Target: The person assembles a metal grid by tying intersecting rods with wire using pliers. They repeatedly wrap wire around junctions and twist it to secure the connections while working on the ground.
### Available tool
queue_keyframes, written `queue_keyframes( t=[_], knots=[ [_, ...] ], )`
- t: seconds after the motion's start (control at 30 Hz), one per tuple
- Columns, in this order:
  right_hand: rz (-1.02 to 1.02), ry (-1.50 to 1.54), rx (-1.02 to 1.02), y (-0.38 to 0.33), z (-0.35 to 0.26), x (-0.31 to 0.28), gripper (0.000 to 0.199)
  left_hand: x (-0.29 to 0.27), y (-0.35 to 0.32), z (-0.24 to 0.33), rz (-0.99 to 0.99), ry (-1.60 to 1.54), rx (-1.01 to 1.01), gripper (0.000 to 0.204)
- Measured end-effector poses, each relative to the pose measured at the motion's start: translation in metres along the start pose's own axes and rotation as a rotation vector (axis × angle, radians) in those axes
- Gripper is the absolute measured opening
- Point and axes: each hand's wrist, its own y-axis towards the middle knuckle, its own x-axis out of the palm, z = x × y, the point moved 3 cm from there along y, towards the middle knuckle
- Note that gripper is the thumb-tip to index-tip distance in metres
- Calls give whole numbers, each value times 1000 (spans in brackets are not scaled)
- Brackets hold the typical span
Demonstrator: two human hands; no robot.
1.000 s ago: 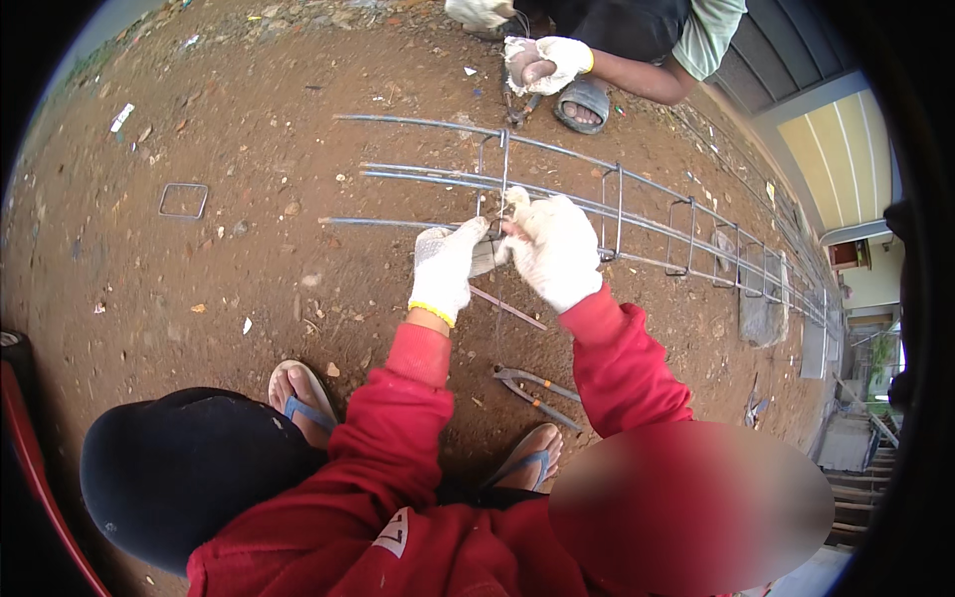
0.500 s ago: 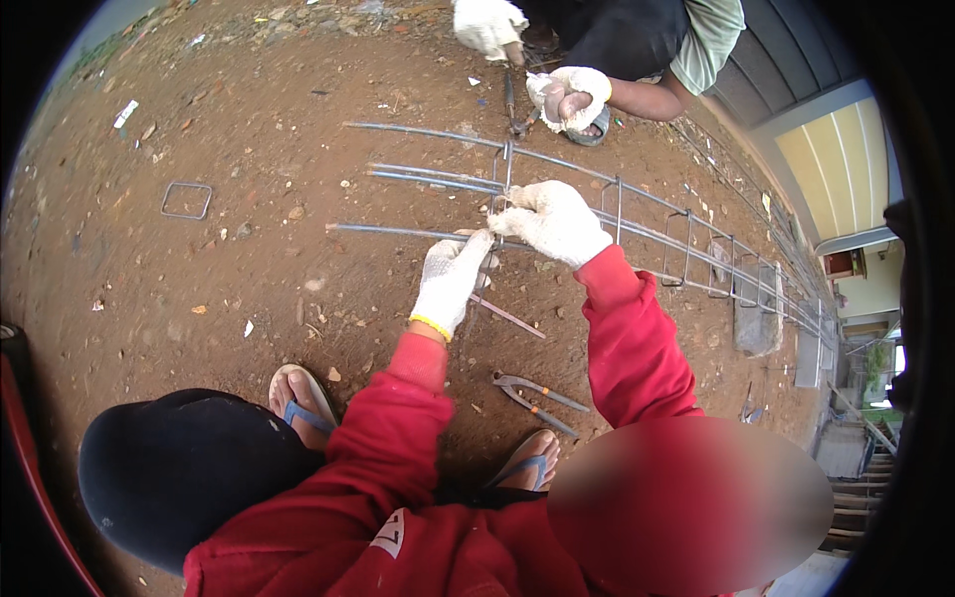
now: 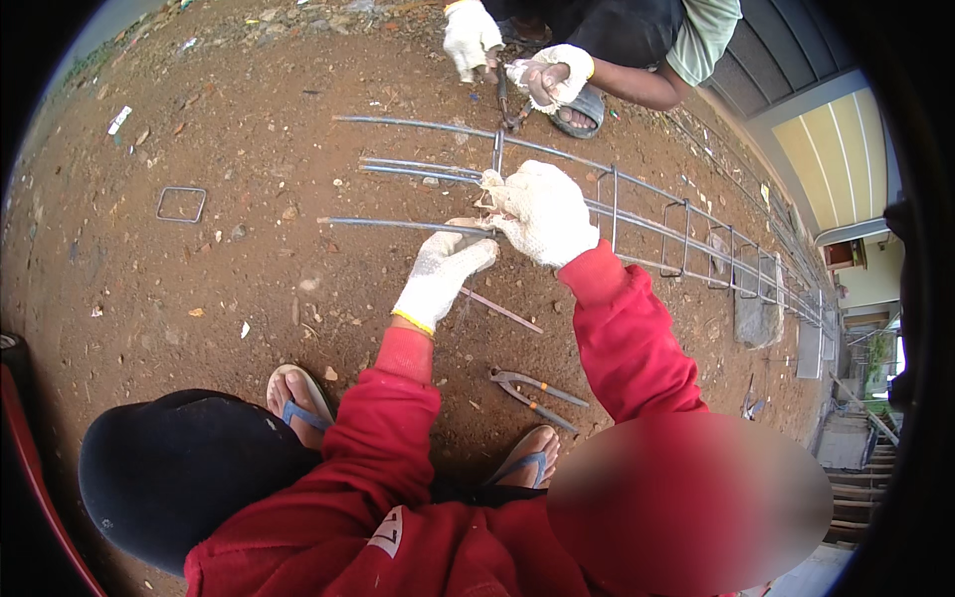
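A long cage of steel rebar (image 3: 428, 226) runs from the middle toward the right, its loose bar ends pointing left. My left hand (image 3: 445, 271), in a white knit glove, is closed around the nearest bar beside a square stirrup (image 3: 498, 151). Just right of it, my gloved right hand (image 3: 545, 214) has its fingers pinched together at that stirrup. What lies between those fingertips is hidden. Across the cage, a co-worker's gloved hands (image 3: 557, 78) hold dark-handled pincers (image 3: 504, 104) at the stirrup's far corner.
Orange-banded pincers (image 3: 537, 393) lie on the dirt by my right foot, below a thin pinkish stick (image 3: 502, 310). A loose square stirrup (image 3: 182, 204) lies at the left. Farther right, the cage passes over a grey block (image 3: 759, 313). Sandalled feet border the near side.
My left fingers have closed farther over the near bar, and my right hand has shifted slightly left. The co-worker's hands have come down and left, closer to the stirrup with the pincers.
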Motion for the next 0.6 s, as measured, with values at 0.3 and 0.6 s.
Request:
queue_keyframes(
  t=[0.3, 0.6],
  knots=[
    [7, 22, 13, 6, 15, -1, 35, 2, -4, 4, -27, 93, 11, 43],
    [-14, 30, -5, 3, 8, -4, 25, -1, 1, -3, 42, 131, 15, 31]
  ],
)
